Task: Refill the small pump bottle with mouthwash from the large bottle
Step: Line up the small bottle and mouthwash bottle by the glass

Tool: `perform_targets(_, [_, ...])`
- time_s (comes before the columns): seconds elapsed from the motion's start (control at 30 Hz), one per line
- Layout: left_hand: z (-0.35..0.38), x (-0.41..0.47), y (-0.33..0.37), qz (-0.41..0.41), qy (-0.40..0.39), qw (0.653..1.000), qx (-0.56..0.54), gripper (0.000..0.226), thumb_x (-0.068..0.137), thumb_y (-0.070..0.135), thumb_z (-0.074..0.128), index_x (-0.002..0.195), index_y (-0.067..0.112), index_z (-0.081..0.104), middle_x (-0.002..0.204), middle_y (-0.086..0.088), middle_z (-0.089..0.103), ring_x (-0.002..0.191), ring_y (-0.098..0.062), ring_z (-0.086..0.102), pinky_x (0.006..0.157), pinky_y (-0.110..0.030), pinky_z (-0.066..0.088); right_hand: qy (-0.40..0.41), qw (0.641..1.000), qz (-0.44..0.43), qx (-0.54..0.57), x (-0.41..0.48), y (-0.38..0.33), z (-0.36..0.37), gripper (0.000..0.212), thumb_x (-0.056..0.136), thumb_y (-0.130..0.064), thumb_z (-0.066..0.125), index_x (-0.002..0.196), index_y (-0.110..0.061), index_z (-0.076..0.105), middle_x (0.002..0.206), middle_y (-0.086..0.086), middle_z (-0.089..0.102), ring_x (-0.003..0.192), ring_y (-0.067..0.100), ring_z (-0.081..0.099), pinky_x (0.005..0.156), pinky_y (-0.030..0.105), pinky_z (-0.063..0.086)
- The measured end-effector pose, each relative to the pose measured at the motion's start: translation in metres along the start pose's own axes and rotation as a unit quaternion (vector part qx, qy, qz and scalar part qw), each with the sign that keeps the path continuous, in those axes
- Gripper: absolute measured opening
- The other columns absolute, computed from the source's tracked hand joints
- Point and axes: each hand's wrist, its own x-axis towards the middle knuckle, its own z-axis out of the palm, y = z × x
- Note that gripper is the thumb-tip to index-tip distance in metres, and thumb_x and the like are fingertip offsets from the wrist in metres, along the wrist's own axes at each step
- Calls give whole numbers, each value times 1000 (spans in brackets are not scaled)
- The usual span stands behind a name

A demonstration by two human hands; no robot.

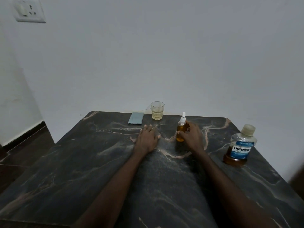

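Observation:
The small pump bottle (181, 130) stands upright on the dark marble table (82, 162), filled with amber liquid and capped by a white pump top. My right hand (191, 137) wraps around its right side, thumb and fingers touching the body. My left hand (148, 139) lies flat on the table, palm down, a short way left of the bottle and holding nothing. The large mouthwash bottle (240, 147) stands capped at the right, with a blue label and a little amber liquid at its bottom.
A clear glass (157, 110) with some pale yellow liquid stands at the table's far edge. A folded grey-blue cloth (136, 118) lies just left of it. A white wall rises behind the table, and a wall socket (29, 11) is at upper left.

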Motion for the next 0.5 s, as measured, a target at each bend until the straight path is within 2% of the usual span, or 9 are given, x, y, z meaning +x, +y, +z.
perform_targets(0.07, [3, 2, 1, 1, -17, 1000, 24, 61, 108, 49, 37, 161, 20, 30, 171, -10, 21, 160, -32, 9, 129, -49, 10, 2, 1000, 7, 4, 15, 2, 7, 54, 88, -17, 77, 139, -11, 59, 131, 9, 60, 113, 26, 61, 89, 34, 47])
perform_targets(0.27, [7, 6, -2, -6, -19, 999, 39, 61, 108, 49, 31, 160, 16, 35, 171, -8, 22, 159, -32, 10, 129, -48, 13, 11, 999, 46, 19, 70, 9, 35, 50, 91, -19, 73, 138, -10, 59, 131, 10, 66, 116, 28, 63, 96, 37, 50])
perform_targets(0.37, [7, 5, -1, -6, -13, 999, 40, 61, 108, 50, 32, 158, 17, 37, 171, -6, 22, 160, -32, 10, 129, -50, 16, 16, 998, 55, 31, 97, 12, 49, 48, 92, -17, 72, 138, -9, 59, 132, 12, 65, 120, 31, 63, 103, 48, 53])
perform_targets(0.5, [9, 10, -3, -16, -14, 999, 31, 59, 107, 51, 35, 156, 19, 41, 170, -5, 26, 159, -31, 12, 128, -51, 18, 12, 999, 50, 9, 129, 17, 67, 50, 94, -20, 73, 140, -9, 57, 136, 13, 64, 122, 31, 61, 105, 47, 51])
